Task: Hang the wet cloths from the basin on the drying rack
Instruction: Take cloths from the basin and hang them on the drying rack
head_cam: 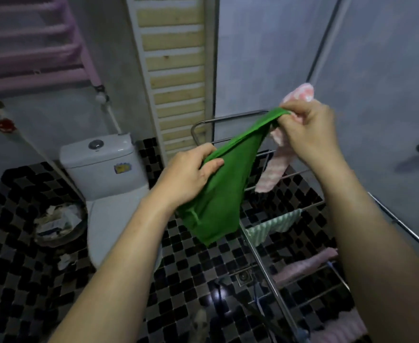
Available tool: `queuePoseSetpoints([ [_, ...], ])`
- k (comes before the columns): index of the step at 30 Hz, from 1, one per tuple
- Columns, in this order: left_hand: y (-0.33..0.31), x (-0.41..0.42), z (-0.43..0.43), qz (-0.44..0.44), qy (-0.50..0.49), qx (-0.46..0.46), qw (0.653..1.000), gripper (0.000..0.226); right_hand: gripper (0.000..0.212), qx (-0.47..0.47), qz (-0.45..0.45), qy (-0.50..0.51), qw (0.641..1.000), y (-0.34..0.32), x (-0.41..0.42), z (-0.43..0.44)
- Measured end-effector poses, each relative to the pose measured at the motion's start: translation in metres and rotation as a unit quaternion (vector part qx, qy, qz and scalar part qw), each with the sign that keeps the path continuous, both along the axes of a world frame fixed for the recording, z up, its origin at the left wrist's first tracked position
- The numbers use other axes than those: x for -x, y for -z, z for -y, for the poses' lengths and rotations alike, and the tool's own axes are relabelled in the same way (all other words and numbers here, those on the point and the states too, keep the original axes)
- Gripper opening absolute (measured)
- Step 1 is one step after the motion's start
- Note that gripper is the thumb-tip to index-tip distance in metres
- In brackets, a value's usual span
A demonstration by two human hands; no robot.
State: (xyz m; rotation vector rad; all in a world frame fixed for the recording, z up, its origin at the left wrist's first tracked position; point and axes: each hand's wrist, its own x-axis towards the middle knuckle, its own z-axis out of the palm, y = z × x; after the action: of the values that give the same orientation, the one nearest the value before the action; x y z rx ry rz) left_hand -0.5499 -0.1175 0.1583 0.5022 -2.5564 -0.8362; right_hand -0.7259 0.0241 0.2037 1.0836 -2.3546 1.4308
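Right, in the head view my left hand (188, 174) pinches one end of the green cloth (218, 201) and my right hand (307, 129) pinches the other, so it sags between them above the far left corner of the drying rack (228, 118). A pink checked cloth (275, 169) bunches behind my right hand; I cannot tell whether those fingers grip it too. A striped cloth (275, 225) drapes a rail nearer me.

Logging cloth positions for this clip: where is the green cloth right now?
The green cloth hangs mid-frame in the head view, stretched between the left hand and the right hand, in front of the drying rack, right of the toilet.
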Motion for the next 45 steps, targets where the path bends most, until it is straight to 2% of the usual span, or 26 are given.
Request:
queuePoseSetpoints([
  [2, 0.006, 0.025, 0.006, -0.02, 0.037, -0.071, 0.997, 0.003, 0.026, 0.043, 0.013, 0.058, 0.997, -0.005, 0.017, 0.0],
  [5, 0.016, 0.059, 0.009, -0.054, 0.107, -0.247, 0.962, 0.016, 0.03, 0.084, 0.025, 0.12, 0.989, -0.012, 0.04, 0.0],
  [8, 0.027, 0.09, 0.009, -0.026, 0.137, -0.345, 0.928, 0.03, 0.03, 0.091, 0.025, 0.168, 0.981, -0.015, 0.059, 0.003],
  [10, 0.036, 0.106, 0.006, 0.048, 0.14, -0.342, 0.928, 0.036, 0.027, 0.066, 0.003, 0.182, 0.981, -0.011, 0.063, 0.002],
  [13, 0.056, 0.129, 0.001, 0.161, 0.142, -0.264, 0.94, 0.044, 0.02, -0.022, -0.022, 0.176, 0.984, 0.004, 0.069, -0.002],
  [15, 0.057, 0.137, -0.01, 0.099, 0.114, -0.245, 0.958, 0.057, 0.018, -0.108, -0.035, 0.159, 0.981, 0.019, 0.07, -0.005],
  [17, 0.044, 0.164, -0.028, 0.013, 0.115, -0.242, 0.963, 0.054, 0.018, -0.176, -0.033, 0.142, 0.973, 0.034, 0.079, -0.011],
  [18, 0.035, 0.176, -0.034, 0.003, 0.129, -0.221, 0.967, 0.048, 0.02, -0.198, -0.028, 0.131, 0.971, 0.041, 0.081, -0.011],
  [22, 0.019, 0.225, -0.052, 0.041, 0.17, -0.067, 0.982, 0.024, 0.021, -0.198, -0.007, 0.143, 0.97, 0.055, 0.092, -0.028],
  [24, 0.017, 0.238, -0.052, 0.061, 0.19, -0.043, 0.979, 0.019, 0.016, -0.167, 0.053, 0.139, 0.975, 0.057, 0.105, -0.047],
  [26, 0.012, 0.24, -0.045, 0.051, 0.183, -0.102, 0.976, 0.018, 0.019, -0.147, 0.163, 0.088, 0.972, 0.061, 0.112, -0.065],
  [28, 0.005, 0.238, -0.04, 0.028, 0.18, -0.177, 0.967, 0.014, 0.03, -0.173, 0.239, 0.042, 0.955, 0.072, 0.114, -0.078],
  [32, -0.014, 0.225, -0.041, 0.017, 0.262, -0.276, 0.925, 0.012, 0.045, -0.16, 0.291, -0.05, 0.942, 0.093, 0.112, -0.07],
  [35, -0.025, 0.22, -0.048, 0.0, 0.285, -0.293, 0.913, 0.016, 0.036, -0.133, 0.315, -0.127, 0.931, 0.097, 0.114, -0.053],
  [37, -0.03, 0.218, -0.05, -0.048, 0.27, -0.326, 0.905, 0.016, 0.023, -0.152, 0.294, -0.123, 0.936, 0.102, 0.114, -0.047],
  [39, -0.036, 0.217, -0.045, -0.11, 0.24, -0.362, 0.894, 0.015, 0.014, -0.219, 0.213, -0.075, 0.949, 0.112, 0.117, -0.047],
  [40, -0.039, 0.216, -0.041, -0.141, 0.227, -0.37, 0.89, 0.016, 0.012, -0.249, 0.177, -0.043, 0.951, 0.117, 0.118, -0.05],
  [42, -0.044, 0.213, -0.033, -0.189, 0.213, -0.371, 0.884, 0.017, 0.014, -0.269, 0.159, 0.01, 0.95, 0.123, 0.12, -0.058],
  [45, -0.044, 0.208, -0.028, -0.217, 0.199, -0.362, 0.884, 0.016, 0.021, -0.318, 0.135, 0.046, 0.937, 0.126, 0.123, -0.065],
])
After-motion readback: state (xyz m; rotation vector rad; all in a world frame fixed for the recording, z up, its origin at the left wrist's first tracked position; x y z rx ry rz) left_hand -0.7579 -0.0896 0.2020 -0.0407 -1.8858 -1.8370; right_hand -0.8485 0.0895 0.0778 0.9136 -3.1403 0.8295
